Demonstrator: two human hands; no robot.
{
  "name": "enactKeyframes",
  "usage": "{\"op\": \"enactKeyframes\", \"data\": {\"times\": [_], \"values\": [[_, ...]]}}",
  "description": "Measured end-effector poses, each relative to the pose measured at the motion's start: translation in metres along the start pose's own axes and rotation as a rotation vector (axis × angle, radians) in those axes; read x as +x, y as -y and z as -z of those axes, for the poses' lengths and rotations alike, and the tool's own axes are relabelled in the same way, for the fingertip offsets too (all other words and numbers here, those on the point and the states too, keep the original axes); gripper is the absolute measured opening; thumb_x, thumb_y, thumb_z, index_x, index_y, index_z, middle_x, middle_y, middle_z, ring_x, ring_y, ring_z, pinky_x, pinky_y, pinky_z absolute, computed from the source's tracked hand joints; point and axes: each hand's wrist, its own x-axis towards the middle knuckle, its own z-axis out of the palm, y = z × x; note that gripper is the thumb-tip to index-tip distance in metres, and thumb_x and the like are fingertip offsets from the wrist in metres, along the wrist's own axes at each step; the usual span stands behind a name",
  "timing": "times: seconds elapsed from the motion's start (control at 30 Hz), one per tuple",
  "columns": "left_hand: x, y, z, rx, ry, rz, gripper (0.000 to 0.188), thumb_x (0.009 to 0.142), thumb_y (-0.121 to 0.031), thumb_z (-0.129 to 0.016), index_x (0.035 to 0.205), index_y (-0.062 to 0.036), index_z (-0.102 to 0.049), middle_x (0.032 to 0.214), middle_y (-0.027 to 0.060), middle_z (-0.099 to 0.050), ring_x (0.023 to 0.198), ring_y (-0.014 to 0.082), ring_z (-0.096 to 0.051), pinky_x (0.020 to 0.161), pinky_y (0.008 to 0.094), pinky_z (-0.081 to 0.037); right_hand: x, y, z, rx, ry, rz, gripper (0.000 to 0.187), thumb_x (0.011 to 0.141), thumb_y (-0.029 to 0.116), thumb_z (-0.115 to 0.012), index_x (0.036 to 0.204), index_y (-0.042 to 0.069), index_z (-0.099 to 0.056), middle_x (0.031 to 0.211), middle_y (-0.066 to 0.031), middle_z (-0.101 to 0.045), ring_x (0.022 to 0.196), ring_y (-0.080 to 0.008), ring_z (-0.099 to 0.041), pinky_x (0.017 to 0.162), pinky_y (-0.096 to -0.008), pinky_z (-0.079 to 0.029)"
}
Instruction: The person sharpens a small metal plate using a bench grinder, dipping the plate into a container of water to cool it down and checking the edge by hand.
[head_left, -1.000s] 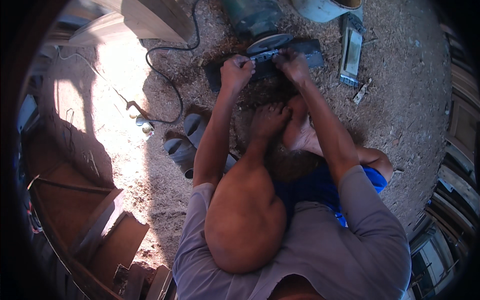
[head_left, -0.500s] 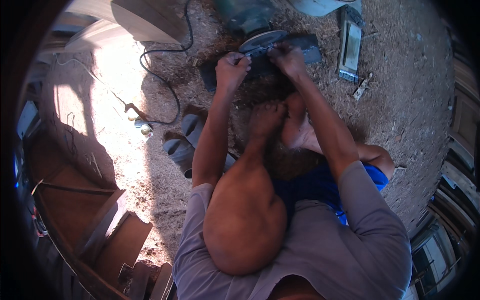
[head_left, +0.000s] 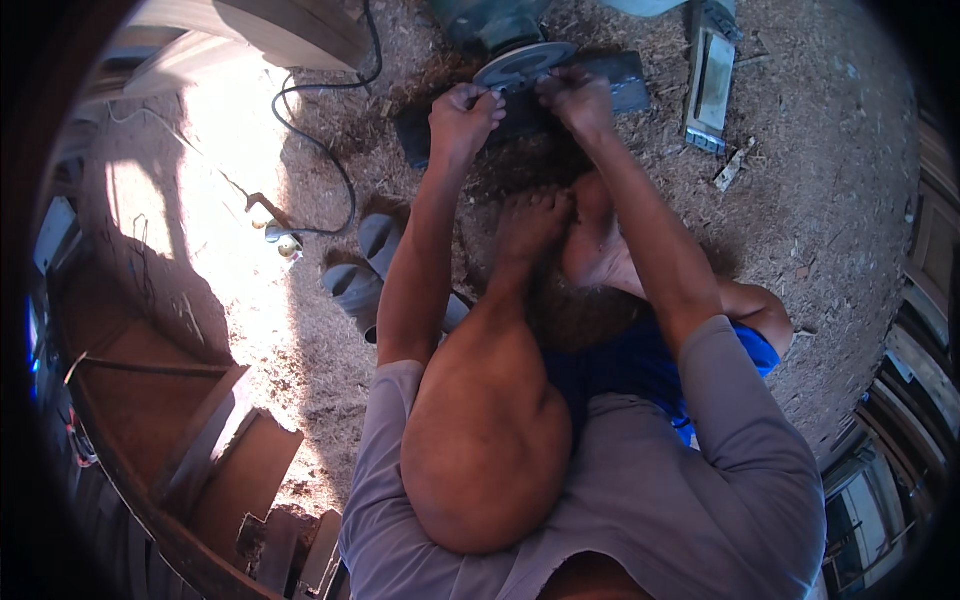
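A round grey disc (head_left: 525, 64), like a grinding wheel, sits on the near end of a dark greenish motor-like body (head_left: 487, 22) at the top. Both hands are held close to its near rim. My left hand (head_left: 466, 114) is closed at the disc's left, with thumb and fingertips pinched together. Just right of the disc, my right hand (head_left: 578, 103) is closed too, its fingers bent down. Something small and dark seems to lie between the fingertips, too small to name. Under the hands, a dark flat board (head_left: 615, 82) rests on the ground.
A black cable (head_left: 345, 165) curls at the left toward a socket block (head_left: 285, 240). Grey sandals (head_left: 355, 285) lie by my left forearm. A long tool with a pale plate (head_left: 710, 85) lies at the right near a wood scrap (head_left: 735, 165). Wooden pieces (head_left: 215, 430) stand lower left.
My view has shifted slightly. Both hands stay pinched by the disc, drawn a little upward, and more of the disc's face shows between them.
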Motion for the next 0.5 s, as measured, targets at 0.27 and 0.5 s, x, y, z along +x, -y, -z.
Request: {"op": "enactKeyframes", "data": {"times": [0.27,0.5], "values": [[-0.0031,0.0061,0.0035,-0.073,-0.035,-0.021,0.016,0.092,-0.007,-0.059,0.098,0.0074,-0.058,0.091,0.0151,-0.067,0.078,0.0187,-0.068,0.069,0.0261,-0.057,-0.0021,0.0002,-0.0053,-0.111,0.009,0.008,0.020,0.079,0.011,-0.073,0.089,-0.007,-0.067,0.071,-0.0117,-0.070,0.062,-0.0143,-0.067,0.058,-0.0264,-0.051],[-0.0022,0.0070,0.0039,-0.094,-0.035,-0.025,0.016,0.092,-0.007,-0.058,0.099,0.0075,-0.057,0.091,0.0158,-0.067,0.078,0.0190,-0.068,0.068,0.0262,-0.057,-0.0034,0.0021,-0.0070,-0.114,-0.003,0.004,0.022,0.079,0.009,-0.072,0.092,-0.007,-0.067,0.073,-0.0123,-0.071,0.062,-0.0146,-0.067,0.059,-0.0261,-0.051]]}}
